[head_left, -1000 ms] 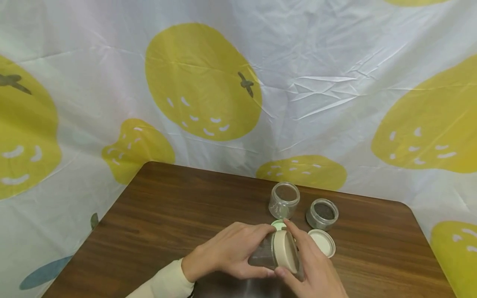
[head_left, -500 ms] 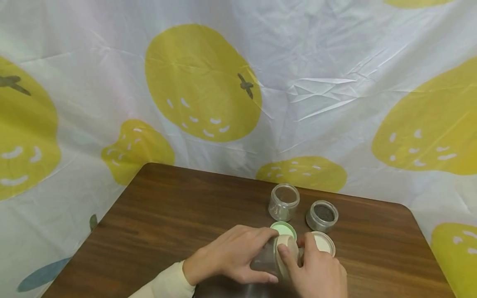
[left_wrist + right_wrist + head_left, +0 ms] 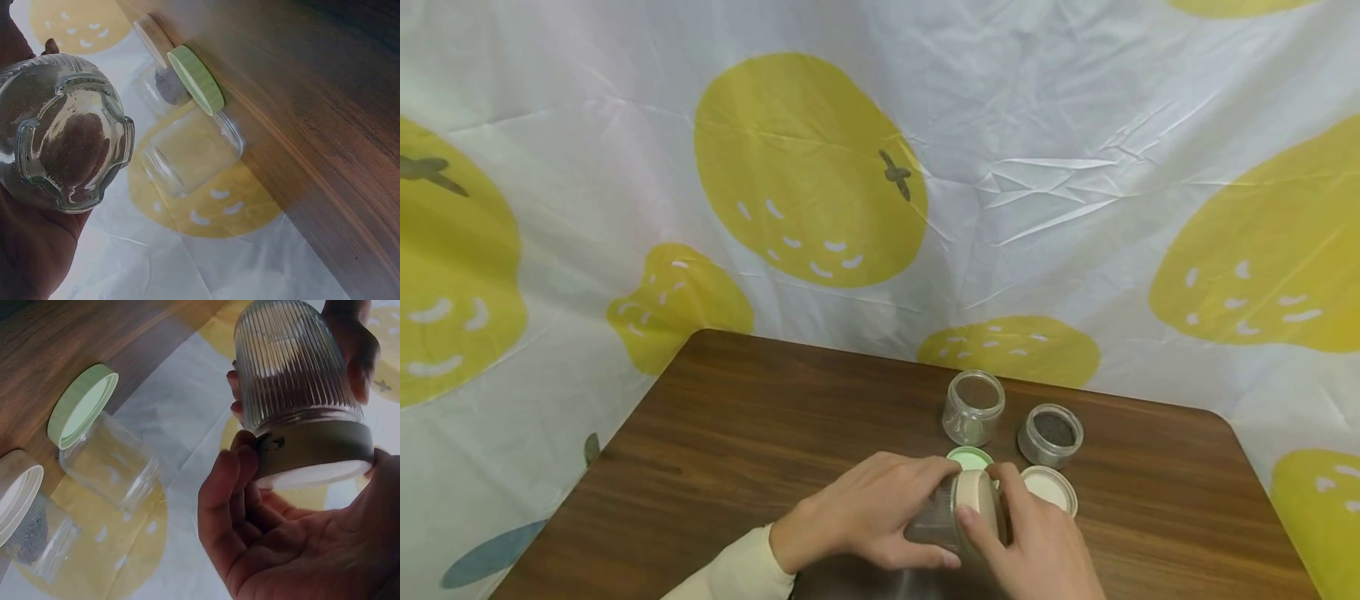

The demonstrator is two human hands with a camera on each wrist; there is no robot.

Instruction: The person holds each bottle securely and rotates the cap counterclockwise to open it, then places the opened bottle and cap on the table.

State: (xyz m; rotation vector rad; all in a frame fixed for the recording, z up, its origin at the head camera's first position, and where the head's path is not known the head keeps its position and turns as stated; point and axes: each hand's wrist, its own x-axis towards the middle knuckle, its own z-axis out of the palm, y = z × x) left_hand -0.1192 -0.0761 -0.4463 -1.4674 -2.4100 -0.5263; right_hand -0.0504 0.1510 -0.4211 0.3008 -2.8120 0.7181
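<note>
Tilted on its side, a ribbed glass jar [image 3: 290, 369] lies in my left hand [image 3: 872, 512], whose fingers and thumb wrap round its body. Its scalloped glass base faces the left wrist view. A beige lid [image 3: 973, 500] sits on the jar's mouth, at the right end in the head view. My right hand [image 3: 1041, 533] grips this lid by the rim, thumb on the near side and fingers on the far side. A dark mark shows on the lid's edge in the right wrist view. Just behind the hands lies a green lid [image 3: 970, 457], upturned.
Behind the hands, a clear uncovered jar [image 3: 973, 408] stands on the brown wooden table [image 3: 760, 400]. To its right is a shorter jar [image 3: 1050, 437] with dark grains inside. A cream lid [image 3: 1051, 487] lies upturned before it. A fruit-print curtain [image 3: 1037, 208] hangs behind.
My right hand rolled its fingers and thumb over the beige lid, then spread them round the rim again. The left hand kept its hold on the jar, almost still.
</note>
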